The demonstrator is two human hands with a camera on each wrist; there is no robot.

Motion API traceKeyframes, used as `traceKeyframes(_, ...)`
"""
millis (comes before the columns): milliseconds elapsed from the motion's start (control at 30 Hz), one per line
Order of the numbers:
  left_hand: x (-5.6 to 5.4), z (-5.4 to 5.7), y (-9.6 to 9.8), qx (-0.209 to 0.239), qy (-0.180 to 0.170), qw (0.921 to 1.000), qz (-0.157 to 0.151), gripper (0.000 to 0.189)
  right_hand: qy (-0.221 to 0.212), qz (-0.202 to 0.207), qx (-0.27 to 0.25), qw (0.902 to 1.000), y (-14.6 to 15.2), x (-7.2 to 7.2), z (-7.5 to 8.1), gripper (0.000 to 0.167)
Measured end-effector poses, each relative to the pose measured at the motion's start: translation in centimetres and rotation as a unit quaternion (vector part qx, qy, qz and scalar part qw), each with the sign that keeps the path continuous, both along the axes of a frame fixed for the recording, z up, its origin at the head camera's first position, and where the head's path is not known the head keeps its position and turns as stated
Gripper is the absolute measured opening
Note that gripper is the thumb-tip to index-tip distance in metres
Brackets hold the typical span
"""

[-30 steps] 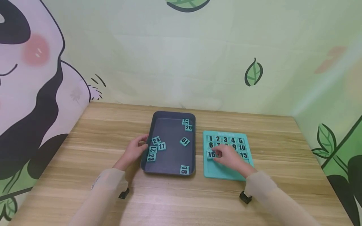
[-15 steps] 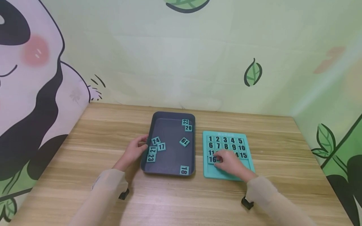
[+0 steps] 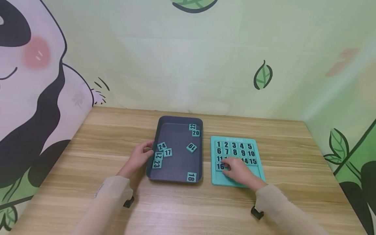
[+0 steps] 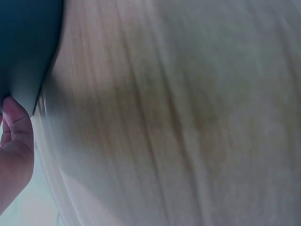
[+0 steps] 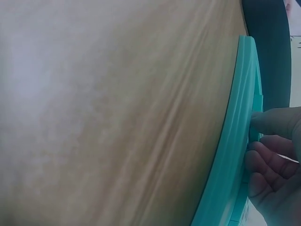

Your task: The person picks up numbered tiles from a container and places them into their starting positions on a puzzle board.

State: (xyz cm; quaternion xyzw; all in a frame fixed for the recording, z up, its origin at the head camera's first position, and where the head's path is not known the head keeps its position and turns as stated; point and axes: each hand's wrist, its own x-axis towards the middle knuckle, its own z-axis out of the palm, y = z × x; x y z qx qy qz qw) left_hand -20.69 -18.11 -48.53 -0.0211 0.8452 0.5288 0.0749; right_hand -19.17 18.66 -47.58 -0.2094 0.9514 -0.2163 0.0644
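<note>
"What is the right hand [image 3: 239, 169] doing at your end?"

"On my feed, thumb and finger seem to pinch tile 16 [image 3: 220, 166] from its right side. It sits at the left end of the fourth row on the teal board [image 3: 232, 181]. Whether it lies quite flat, I can't tell; the hand covers too much."

"What worries you?"

"Its edge, mostly. If one fingertip let go ahead of the other, the tile could tilt and catch on tile 11 [image 3: 219, 158], just above. Pressing on it crooked might then skid the board over the table [image 3: 164, 209], as I see no second hand bracing it."

"And the left hand [image 3: 139, 156]?"

"Its grip is curved at the left rim of the dark tray [image 3: 176, 171], holding it, by my reading. A careless tug could raise that side and send the loose tiles sliding."

"Which would you watch?"

"Tile 24 [image 3: 162, 146] and tile 17 [image 3: 167, 152]: they lie near those fingers. Then tile 22 [image 3: 192, 127] and tile 20 [image 3: 195, 133], crowded together by the far right wall. Were I to reach for one, I might drag its neighbour along."
</note>
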Motion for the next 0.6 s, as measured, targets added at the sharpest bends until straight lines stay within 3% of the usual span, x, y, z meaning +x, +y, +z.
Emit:
traceKeyframes(300,0.1,0.1,0.1,-0.009,0.001,0.9999,0.003,0.045,-0.016,0.020,0.000,0.9997,-0.2,-0.3,0.3,0.044)
traceKeyframes(600,0.0,0.0,-0.1,-0.004,-0.001,1.0000,0.004,0.044,0.000,0.030,-0.014,0.9994,-0.9,-1.4,2.3,0.042)
